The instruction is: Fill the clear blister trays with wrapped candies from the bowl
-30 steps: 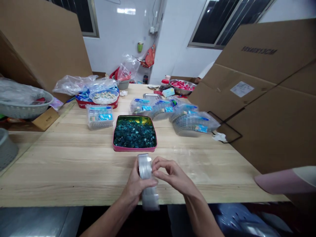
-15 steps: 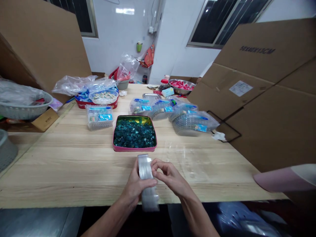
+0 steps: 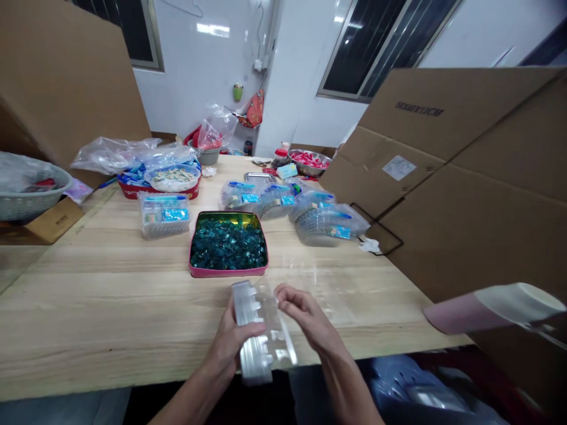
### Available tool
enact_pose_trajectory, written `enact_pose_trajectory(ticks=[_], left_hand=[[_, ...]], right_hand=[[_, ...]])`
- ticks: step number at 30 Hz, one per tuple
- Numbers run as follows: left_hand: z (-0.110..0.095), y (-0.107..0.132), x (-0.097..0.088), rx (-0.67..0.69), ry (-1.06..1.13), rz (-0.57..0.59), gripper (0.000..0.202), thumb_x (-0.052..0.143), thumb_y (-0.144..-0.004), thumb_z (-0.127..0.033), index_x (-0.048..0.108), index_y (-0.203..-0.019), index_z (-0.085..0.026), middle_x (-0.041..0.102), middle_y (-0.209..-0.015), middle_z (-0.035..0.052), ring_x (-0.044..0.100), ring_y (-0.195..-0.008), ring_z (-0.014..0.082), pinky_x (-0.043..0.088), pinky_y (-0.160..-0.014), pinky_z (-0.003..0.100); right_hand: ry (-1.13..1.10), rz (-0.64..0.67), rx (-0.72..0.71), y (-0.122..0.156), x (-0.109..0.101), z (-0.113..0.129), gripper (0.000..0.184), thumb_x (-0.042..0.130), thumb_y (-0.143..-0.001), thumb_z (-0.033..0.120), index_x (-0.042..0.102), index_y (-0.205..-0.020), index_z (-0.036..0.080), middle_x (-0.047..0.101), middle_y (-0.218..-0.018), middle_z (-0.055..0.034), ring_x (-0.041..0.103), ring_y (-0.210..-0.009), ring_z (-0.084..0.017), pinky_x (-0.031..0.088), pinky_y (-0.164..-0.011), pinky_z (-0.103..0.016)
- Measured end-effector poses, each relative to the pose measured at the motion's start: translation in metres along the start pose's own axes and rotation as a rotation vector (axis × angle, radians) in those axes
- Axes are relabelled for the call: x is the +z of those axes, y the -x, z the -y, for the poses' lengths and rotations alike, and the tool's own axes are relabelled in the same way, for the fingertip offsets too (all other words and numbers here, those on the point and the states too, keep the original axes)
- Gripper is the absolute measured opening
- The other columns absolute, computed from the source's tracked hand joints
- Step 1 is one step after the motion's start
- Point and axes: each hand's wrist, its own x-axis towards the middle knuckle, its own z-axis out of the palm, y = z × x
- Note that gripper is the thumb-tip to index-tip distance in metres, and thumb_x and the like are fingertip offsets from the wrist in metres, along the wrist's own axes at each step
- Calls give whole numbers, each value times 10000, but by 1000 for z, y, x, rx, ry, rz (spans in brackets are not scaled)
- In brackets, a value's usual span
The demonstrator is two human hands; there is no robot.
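My left hand [image 3: 230,345] is wrapped round a thick stack of clear plastic bags [image 3: 252,330] at the near edge of the wooden table [image 3: 110,295]. My right hand [image 3: 305,319] is beside the stack, its fingertips pinched on the top bag and peeling it off to the right. Just beyond my hands stands a pink tin [image 3: 228,270] filled with teal wrapped candies [image 3: 228,245]. Behind the tin lie several filled clear bags with blue seals [image 3: 287,203].
Large cardboard boxes [image 3: 465,189] wall in the right side, another [image 3: 62,77] the back left. A red tray with bagged goods [image 3: 155,174], a white basket [image 3: 29,198] and a metal bowl of red items [image 3: 308,160] stand farther back. A pink-and-white object [image 3: 487,307] juts in at right.
The top bag has been drawn partly off the stack to the right by my right hand. The camera has tilted and shifted, so everything sits a little further left.
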Motion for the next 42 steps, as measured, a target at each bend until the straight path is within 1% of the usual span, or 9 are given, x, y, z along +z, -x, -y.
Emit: enact_pose_trajectory(ticks=[5,8,11,15,17,23,30,37,42], left_hand=[[-1,-5,-7,19,-16,-25,763,804,-456,-192,513,-1162,-177,601,-812,10,556,-678,158,461,-599,267],[-1,-7,-7,72,-16,-23,765,813,-457,-179,523,-1165,-172,603,-816,12,558,-729,161,450,-634,251],[-3,-5,-8,95,-8,-28,762,811,-460,-170,529,-1167,-169,614,-828,18,558,-745,160,441,-652,246],[-7,-3,-11,110,-10,-21,753,801,-482,-171,524,-1182,-179,621,-849,19,549,-741,155,432,-645,242],[-9,-3,-12,137,-16,-14,754,799,-479,-165,525,-1181,-179,626,-881,24,545,-747,152,425,-638,234],[-8,-2,-11,133,-27,-7,756,793,-462,-165,520,-1167,-162,622,-860,24,535,-724,154,423,-596,234],[-9,3,-8,144,-21,47,753,810,-476,-161,520,-1171,-171,644,-931,39,571,-828,180,433,-676,239],[-5,5,-8,175,-41,43,673,818,-567,-281,538,-1171,-179,662,-966,49,592,-881,196,437,-759,263],[-6,6,-16,220,-13,-5,631,781,-557,-205,567,-1150,-181,672,-982,57,598,-892,208,445,-770,268]], right_hand=[[405,-197,-70,-29,-61,22,177,535,-754,318,511,-627,197,542,-709,-13,507,-722,-177,366,-661,-278],[725,-267,-77,-62,-74,29,178,564,-713,305,524,-577,199,538,-632,-8,488,-643,-170,341,-608,-278],[684,-153,-122,-79,-52,23,228,623,-720,368,571,-585,193,571,-657,-23,509,-647,-171,372,-635,-290],[202,230,-94,-62,2,7,267,643,-780,431,656,-695,178,621,-787,-41,565,-774,-179,417,-739,-303],[8,304,-39,-48,21,1,264,693,-752,435,673,-709,175,616,-823,-36,565,-796,-174,415,-760,-303],[-221,282,69,-32,32,-7,252,748,-713,415,693,-666,174,586,-808,-23,538,-784,-157,401,-750,-292],[-206,263,53,-22,30,-8,247,723,-744,413,692,-685,175,589,-819,-28,539,-806,-162,400,-758,-289],[-166,210,49,-14,37,-3,279,696,-758,412,623,-635,173,567,-801,-24,527,-772,-161,406,-727,-280],[-61,115,3,-5,36,1,295,617,-803,394,540,-616,180,535,-773,-14,500,-758,-162,390,-720,-274]])
